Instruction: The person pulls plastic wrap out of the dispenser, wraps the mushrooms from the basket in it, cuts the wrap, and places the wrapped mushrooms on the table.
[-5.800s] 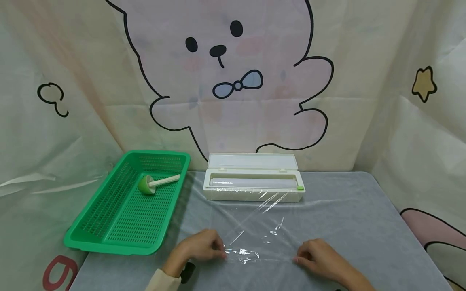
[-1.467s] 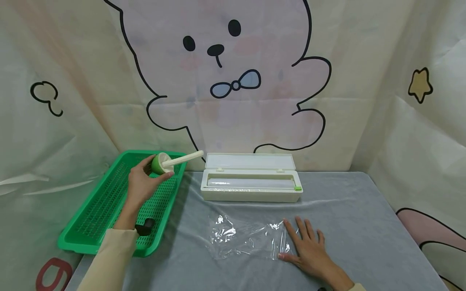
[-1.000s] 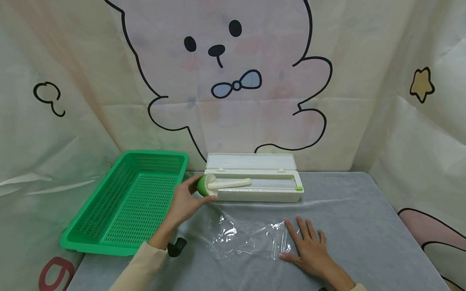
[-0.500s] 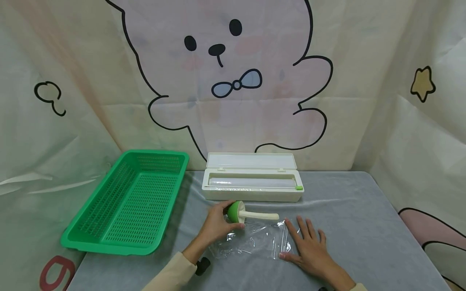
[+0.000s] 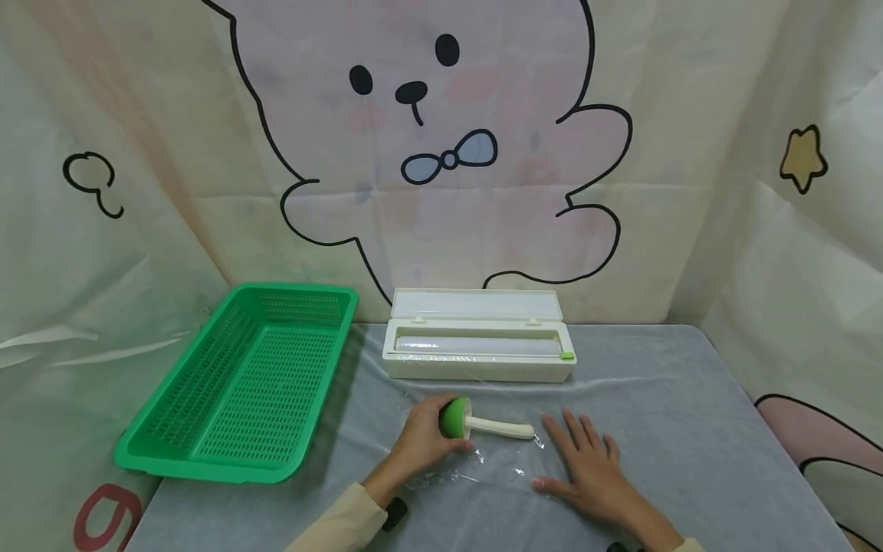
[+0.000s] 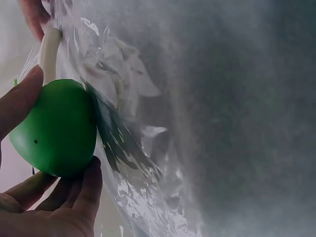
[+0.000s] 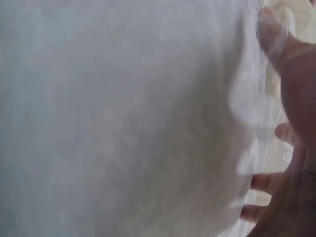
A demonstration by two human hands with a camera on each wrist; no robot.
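My left hand (image 5: 417, 443) grips a toy mushroom (image 5: 500, 428) by its green cap, thumb on one side and fingers on the other. Its white stem points right, toward the other hand. The mushroom lies on its side over a clear sheet of plastic wrap (image 5: 469, 477). In the left wrist view the rounded cap (image 6: 59, 128) is against the crinkled film (image 6: 143, 192). My right hand (image 5: 589, 479) rests flat with fingers spread at the sheet's right edge. In the right wrist view, film overlaps the thumb (image 7: 274, 37).
A white plastic wrap dispenser (image 5: 483, 372) stands behind the sheet, lid raised and roll showing, with a green slider at its right end. To the left is a green perforated basket (image 5: 228, 474). A grey cloth (image 5: 690, 429) covers the table; a printed curtain hangs behind.
My left hand has carried the mushroom from the basket rightward and down onto the wrap. The sheet, earlier stretching from the dispenser, now lies separate. My right hand has stayed on its edge lately.
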